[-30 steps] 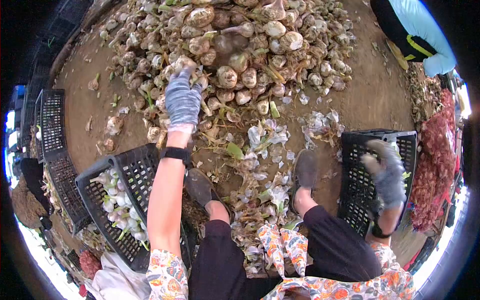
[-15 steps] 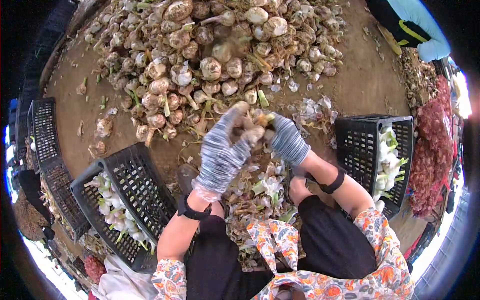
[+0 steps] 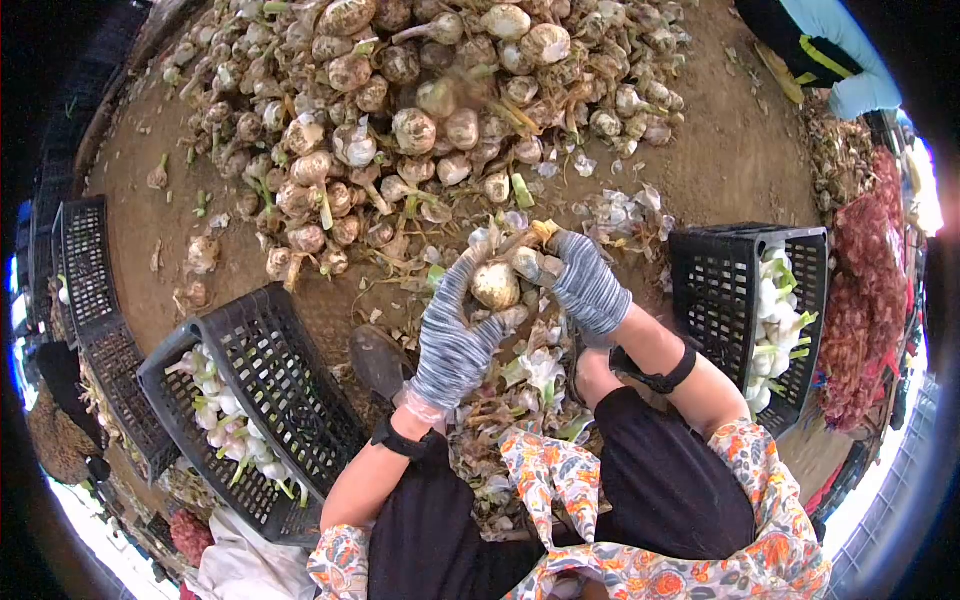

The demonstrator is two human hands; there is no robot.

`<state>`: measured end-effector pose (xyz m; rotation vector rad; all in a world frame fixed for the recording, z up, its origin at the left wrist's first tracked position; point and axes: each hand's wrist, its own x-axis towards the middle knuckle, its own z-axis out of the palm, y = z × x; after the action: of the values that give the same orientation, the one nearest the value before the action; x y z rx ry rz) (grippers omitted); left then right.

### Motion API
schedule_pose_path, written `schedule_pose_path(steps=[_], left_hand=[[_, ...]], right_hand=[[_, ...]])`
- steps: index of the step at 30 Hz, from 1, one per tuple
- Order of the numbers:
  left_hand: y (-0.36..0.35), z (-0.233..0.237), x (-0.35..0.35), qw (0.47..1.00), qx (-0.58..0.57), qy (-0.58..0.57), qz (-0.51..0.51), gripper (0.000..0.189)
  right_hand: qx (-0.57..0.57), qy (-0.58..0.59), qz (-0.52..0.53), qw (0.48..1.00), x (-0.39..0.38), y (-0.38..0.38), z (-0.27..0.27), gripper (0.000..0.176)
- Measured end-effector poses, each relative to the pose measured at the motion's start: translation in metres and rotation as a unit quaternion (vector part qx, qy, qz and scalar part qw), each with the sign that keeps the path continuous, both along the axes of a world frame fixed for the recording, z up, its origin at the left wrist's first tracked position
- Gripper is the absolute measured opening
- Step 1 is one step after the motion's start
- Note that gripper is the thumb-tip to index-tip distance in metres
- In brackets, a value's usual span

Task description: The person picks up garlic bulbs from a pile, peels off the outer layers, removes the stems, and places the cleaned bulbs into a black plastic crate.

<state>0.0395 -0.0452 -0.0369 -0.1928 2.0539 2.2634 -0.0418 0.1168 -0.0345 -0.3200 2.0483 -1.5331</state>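
Observation:
My left hand point(image 3: 455, 335), in a grey striped glove, is closed round a garlic bulb point(image 3: 496, 285), with the thumb below it and fingers along its upper left side. My right hand point(image 3: 585, 280), gloved alike, pinches the bulb's dry stem point(image 3: 530, 237) at the upper right. Beyond both hands lies a large heap of soiled garlic bulbs point(image 3: 414, 132). Under them, loose peeled skins point(image 3: 540, 375) cover the ground between my legs.
A black crate point(image 3: 285, 365) holding cleaner garlic stands at left, another black crate point(image 3: 715, 290) at right. More crates point(image 3: 90, 270) line the far left. Red net sacks point(image 3: 860, 290) are at far right. Part of another person point(image 3: 830, 50) shows at upper right.
Both hands have turned and moved slightly apart, so the bulb now shows between them. My left hand has shifted a little right and down.

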Motion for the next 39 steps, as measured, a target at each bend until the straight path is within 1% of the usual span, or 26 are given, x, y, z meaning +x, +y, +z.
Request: schedule_pose_path(steps=[1, 5, 6, 7, 8, 9, 11, 12, 14, 18, 21, 23, 25, 27, 28, 29, 30, 31, 32, 33, 34, 35, 36, 37, 38, 39], left_hand=[[-0.001, 0.000, 0.000, 1.000, -0.007, -0.001, -0.016, 0.070], [-0.009, 0.001, -0.002, 0.996, -0.077, 0.021, -0.039, 0.071], [-0.010, 0.007, -0.004, 0.997, 0.055, -0.035, -0.037, 0.072], [-0.010, 0.009, -0.004, 0.978, 0.186, -0.091, -0.036, 0.072], [-0.012, 0.006, -0.004, 0.968, 0.218, -0.112, -0.046, 0.073], [-0.012, 0.004, -0.004, 0.968, 0.218, -0.112, -0.045, 0.073], [-0.013, 0.004, -0.004, 0.994, 0.085, -0.045, -0.045, 0.075], [-0.011, 0.005, -0.004, 0.994, 0.086, -0.045, -0.045, 0.075], [-0.007, 0.009, -0.005, 0.990, 0.113, -0.080, -0.007, 0.080], [-0.011, 0.010, -0.004, 0.990, 0.109, -0.083, -0.020, 0.079], [-0.011, 0.007, -0.001, 0.994, 0.085, -0.058, -0.031, 0.075], [-0.007, 0.012, 0.001, 0.986, 0.147, -0.082, 0.021, 0.073], [-0.005, -0.004, 0.003, 0.985, 0.138, -0.093, 0.055, 0.067], [-0.011, 0.003, -0.002, 0.923, 0.269, -0.264, 0.069, 0.061], [-0.003, 0.005, -0.011, 0.923, 0.217, -0.296, 0.111, 0.061], [-0.013, -0.004, -0.015, 0.923, 0.216, -0.298, 0.113, 0.061], [-0.032, -0.021, -0.017, 0.855, 0.322, -0.407, -0.010, 0.061], [-0.048, -0.041, -0.018, 0.749, 0.415, -0.499, -0.132, 0.061], [-0.052, -0.040, -0.029, 0.601, 0.555, -0.489, -0.303, 0.064], [-0.048, -0.034, -0.026, 0.601, 0.555, -0.490, -0.302, 0.064], [-0.040, -0.026, -0.020, 0.762, 0.356, -0.514, -0.168, 0.065], [-0.034, -0.014, -0.020, 0.859, 0.126, -0.495, -0.021, 0.066], [-0.028, -0.035, -0.019, 0.931, 0.154, -0.326, 0.057, 0.055], [-0.024, -0.035, -0.012, 0.931, 0.155, -0.324, 0.057, 0.055], [-0.016, 0.001, -0.011, 0.974, 0.026, -0.186, 0.125, 0.046], [-0.011, 0.021, -0.009, 0.976, -0.105, -0.041, 0.187, 0.037]], right_hand=[[0.030, 0.063, 0.047, 0.996, -0.001, 0.003, -0.001, 0.024], [0.051, 0.074, 0.059, 0.994, -0.004, 0.005, 0.004, 0.024], [0.028, 0.023, 0.040, 0.999, -0.005, 0.005, 0.008, 0.024], [0.005, -0.030, 0.021, 0.999, -0.005, 0.005, 0.011, 0.024], [-0.004, -0.007, 0.024, 1.000, -0.006, 0.005, 0.014, 0.024], [-0.004, -0.007, 0.025, 1.000, -0.007, 0.005, 0.014, 0.024], [0.061, -0.064, 0.035, 0.995, -0.007, 0.006, 0.013, 0.025], [0.062, -0.064, 0.036, 0.995, -0.006, 0.004, 0.012, 0.025], [0.012, 0.027, 0.013, 0.999, -0.003, -0.001, 0.009, 0.026], [0.055, 0.035, 0.039, 0.997, -0.006, 0.003, 0.011, 0.025], [-0.003, -0.010, 0.050, 0.999, -0.009, 0.004, 0.016, 0.026], [0.008, -0.058, 0.075, 0.995, -0.010, 0.006, 0.014, 0.025], [-0.006, -0.070, 0.063, 0.996, -0.002, 0.003, 0.010, 0.025], [0.016, -0.078, 0.045, 0.996, 0.008, -0.002, 0.008, 0.026], [0.068, -0.037, 0.058, 0.995, 0.013, -0.001, 0.010, 0.028], [0.067, -0.039, 0.059, 0.995, 0.017, -0.001, 0.007, 0.028], [0.059, 0.077, 0.080, 0.992, 0.022, -0.001, 0.000, 0.027], [0.051, 0.191, 0.100, 0.975, 0.027, -0.001, -0.004, 0.027], [0.068, 0.227, 0.134, 0.962, 0.028, -0.004, 0.008, 0.026], [0.067, 0.226, 0.135, 0.962, 0.032, -0.006, 0.006, 0.026], [0.043, 0.181, 0.088, 0.979, 0.037, -0.007, 0.003, 0.026], [0.019, 0.135, 0.040, 0.990, 0.038, -0.009, 0.004, 0.025], [0.037, -0.161, 0.007, 0.986, 0.032, -0.008, 0.022, 0.026], [0.038, -0.160, 0.007, 0.986, 0.032, -0.007, 0.015, 0.026], [0.048, -0.050, -0.019, 0.997, 0.033, -0.006, 0.003, 0.027], [0.055, 0.060, -0.045, 0.996, 0.033, -0.005, -0.004, 0.028]])
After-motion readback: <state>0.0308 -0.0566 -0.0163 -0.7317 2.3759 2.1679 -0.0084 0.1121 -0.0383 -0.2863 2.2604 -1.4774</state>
